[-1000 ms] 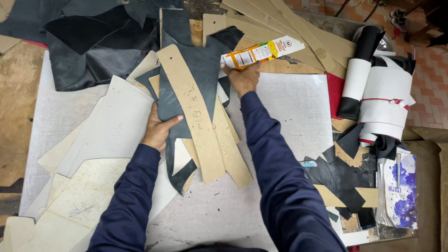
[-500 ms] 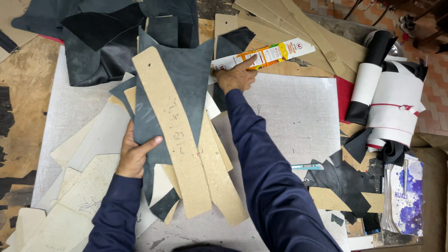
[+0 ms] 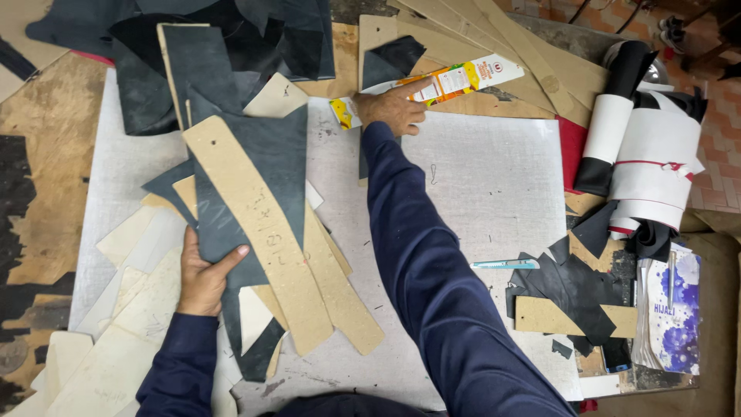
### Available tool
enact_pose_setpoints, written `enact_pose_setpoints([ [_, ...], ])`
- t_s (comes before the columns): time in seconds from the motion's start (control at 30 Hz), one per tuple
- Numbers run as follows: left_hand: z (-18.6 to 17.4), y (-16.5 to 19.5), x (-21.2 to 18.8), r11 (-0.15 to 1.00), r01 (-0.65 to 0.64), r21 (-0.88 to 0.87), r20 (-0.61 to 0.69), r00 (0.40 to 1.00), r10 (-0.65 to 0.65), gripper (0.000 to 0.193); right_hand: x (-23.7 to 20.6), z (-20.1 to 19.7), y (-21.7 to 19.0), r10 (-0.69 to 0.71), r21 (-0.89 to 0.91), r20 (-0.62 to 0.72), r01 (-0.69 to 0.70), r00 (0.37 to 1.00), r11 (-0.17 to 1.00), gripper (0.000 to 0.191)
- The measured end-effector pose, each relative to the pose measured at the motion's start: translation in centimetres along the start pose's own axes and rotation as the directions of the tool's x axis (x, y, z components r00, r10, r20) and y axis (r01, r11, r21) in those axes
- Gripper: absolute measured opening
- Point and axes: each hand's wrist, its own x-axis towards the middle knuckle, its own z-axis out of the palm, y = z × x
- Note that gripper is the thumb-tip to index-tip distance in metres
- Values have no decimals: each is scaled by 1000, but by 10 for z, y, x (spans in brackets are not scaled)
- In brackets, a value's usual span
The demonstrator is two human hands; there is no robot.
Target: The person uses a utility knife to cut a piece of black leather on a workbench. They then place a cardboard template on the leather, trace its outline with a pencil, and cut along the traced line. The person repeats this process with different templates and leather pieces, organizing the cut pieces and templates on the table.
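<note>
Left hand (image 3: 204,278), lower left, grips the dark leather piece (image 3: 262,166) under a cardboard strip (image 3: 258,228). Right hand (image 3: 394,108), top centre, rests loosely curled on a long box (image 3: 455,81), forefinger stretched along it

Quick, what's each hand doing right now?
Left hand: closed on the dark leather piece under the cardboard strip.
Right hand: on the long carton, forefinger stretched along it; a real grip cannot be told.

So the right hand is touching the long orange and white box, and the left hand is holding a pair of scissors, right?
Not quite. The right hand does touch the long orange and white box, but the head view shows the left hand holding a stack of dark leather and tan cardboard patterns, not scissors.
</note>
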Motion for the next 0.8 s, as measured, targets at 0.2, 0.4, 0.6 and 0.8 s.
enact_pose_setpoints([
  [0.2, -6, -5, 12, 979, 119, 167, -15, 993, -119, 56, 8, 6, -6, 153, 218, -146, -120, 977, 969, 94],
  [0.4, -9, -5, 14, 978, 106, 180, 16, 994, -111, 58, 46, -13, 27, 230, 886, -7, -101, 973, 453, 75],
  [0.6, -10, -7, 13, 985, 68, 156, 36, 997, -74, 61, -7, -38, 100, -306, 964, 258, -223, 916, 145, 37],
  [0.8, -11, -10, 13, 984, 114, 137, 15, 993, -117, 58, -31, -24, 107, -235, 593, 233, 54, 944, 804, 46],
])
